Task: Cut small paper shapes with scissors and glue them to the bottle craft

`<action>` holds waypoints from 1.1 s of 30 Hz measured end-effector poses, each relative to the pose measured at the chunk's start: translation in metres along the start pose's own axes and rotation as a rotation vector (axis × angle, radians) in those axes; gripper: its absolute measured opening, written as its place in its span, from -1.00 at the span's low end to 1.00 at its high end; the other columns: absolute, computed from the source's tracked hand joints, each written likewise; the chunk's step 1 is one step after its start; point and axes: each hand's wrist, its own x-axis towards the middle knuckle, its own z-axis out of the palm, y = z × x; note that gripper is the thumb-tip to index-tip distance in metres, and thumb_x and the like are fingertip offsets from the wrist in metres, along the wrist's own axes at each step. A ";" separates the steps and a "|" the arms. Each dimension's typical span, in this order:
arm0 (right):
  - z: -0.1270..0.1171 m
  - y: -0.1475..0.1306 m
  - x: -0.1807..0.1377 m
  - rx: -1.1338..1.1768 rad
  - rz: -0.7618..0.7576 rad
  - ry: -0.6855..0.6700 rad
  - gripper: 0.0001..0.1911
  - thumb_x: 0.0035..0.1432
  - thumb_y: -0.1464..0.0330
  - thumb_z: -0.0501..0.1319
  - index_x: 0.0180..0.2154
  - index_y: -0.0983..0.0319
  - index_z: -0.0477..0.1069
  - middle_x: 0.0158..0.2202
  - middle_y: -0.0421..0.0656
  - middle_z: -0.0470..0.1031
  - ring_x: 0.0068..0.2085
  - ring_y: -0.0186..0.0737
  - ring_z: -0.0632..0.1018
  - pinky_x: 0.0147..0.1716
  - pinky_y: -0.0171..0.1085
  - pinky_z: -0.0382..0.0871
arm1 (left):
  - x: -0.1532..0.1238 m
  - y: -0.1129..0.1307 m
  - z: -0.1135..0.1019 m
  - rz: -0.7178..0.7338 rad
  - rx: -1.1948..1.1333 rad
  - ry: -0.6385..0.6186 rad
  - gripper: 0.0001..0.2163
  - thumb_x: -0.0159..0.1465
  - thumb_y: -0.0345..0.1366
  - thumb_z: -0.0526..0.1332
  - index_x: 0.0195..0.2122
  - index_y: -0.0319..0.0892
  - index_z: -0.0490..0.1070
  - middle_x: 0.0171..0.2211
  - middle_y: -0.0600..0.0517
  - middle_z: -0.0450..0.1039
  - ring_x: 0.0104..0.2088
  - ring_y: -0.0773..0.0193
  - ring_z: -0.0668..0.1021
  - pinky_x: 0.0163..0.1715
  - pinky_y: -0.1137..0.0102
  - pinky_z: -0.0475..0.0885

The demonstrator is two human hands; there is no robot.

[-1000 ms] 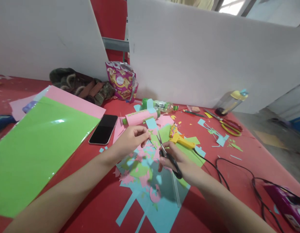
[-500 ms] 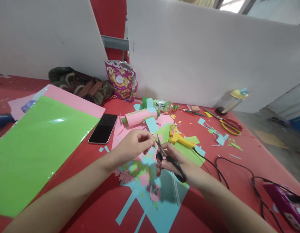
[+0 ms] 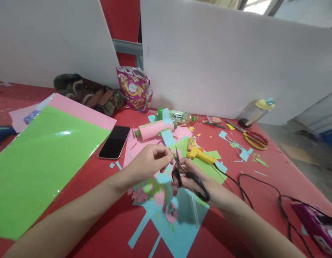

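My left hand (image 3: pixel 149 161) is pinched shut on a tiny paper scrap (image 3: pixel 171 154), too small to name its colour surely. My right hand (image 3: pixel 198 181) grips black-handled scissors (image 3: pixel 188 173), whose blades are spread a little and point up at the scrap. Both hands hover above a pile of blue, pink and green paper cuttings (image 3: pixel 166 200) on the red table (image 3: pixel 101 222). A yellow glue gun (image 3: pixel 196 152) lies just beyond the scissors.
A large green sheet (image 3: pixel 39 161) over a pink one covers the left. A black phone (image 3: pixel 114 142), a pink paper-wrapped roll (image 3: pixel 156 129), a snack bag (image 3: pixel 133 87), red scissors (image 3: pixel 251 138), a bottle (image 3: pixel 255 111) and black cable (image 3: pixel 262 190) lie around. White boards stand behind.
My left hand has drawn nearer and to the right, meeting the scissors. My right hand has shifted slightly toward me and the blades now stand at the scrap.
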 end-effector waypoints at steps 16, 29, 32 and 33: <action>-0.001 0.000 0.000 -0.009 -0.001 -0.021 -0.66 -0.05 0.18 0.19 -0.34 0.16 0.07 -0.47 -0.28 0.22 -0.43 -0.32 0.44 -0.33 -0.25 0.26 | -0.001 0.001 0.001 -0.006 0.038 0.015 -0.79 0.10 -0.36 0.03 -0.67 -0.23 0.16 -0.72 0.18 0.14 -0.68 0.50 0.23 -0.65 0.55 0.14; -0.002 0.001 0.002 -0.033 -0.011 -0.056 -0.67 -0.02 0.18 0.17 -0.34 0.19 0.06 -0.47 -0.31 0.21 -0.48 -0.37 0.44 -0.37 -0.26 0.25 | 0.002 0.003 -0.003 -0.021 0.053 -0.016 -0.82 0.09 -0.34 0.04 -0.64 -0.25 0.21 -0.72 0.18 0.15 -0.67 0.50 0.25 -0.64 0.56 0.15; -0.002 0.001 0.002 -0.038 -0.012 -0.055 -0.66 -0.02 0.17 0.18 -0.34 0.20 0.06 -0.48 -0.31 0.20 -0.50 -0.38 0.43 -0.39 -0.26 0.25 | 0.001 0.004 -0.003 -0.036 0.056 -0.015 -0.82 0.09 -0.34 0.05 -0.63 -0.25 0.21 -0.72 0.18 0.15 -0.67 0.50 0.24 -0.65 0.57 0.14; -0.002 0.001 0.002 -0.041 -0.016 -0.055 -0.65 -0.03 0.17 0.18 -0.34 0.20 0.06 -0.48 -0.31 0.20 -0.51 -0.38 0.43 -0.40 -0.27 0.25 | 0.001 0.004 -0.003 -0.040 0.058 -0.015 -0.82 0.09 -0.34 0.05 -0.63 -0.25 0.22 -0.72 0.18 0.14 -0.67 0.50 0.24 -0.66 0.57 0.14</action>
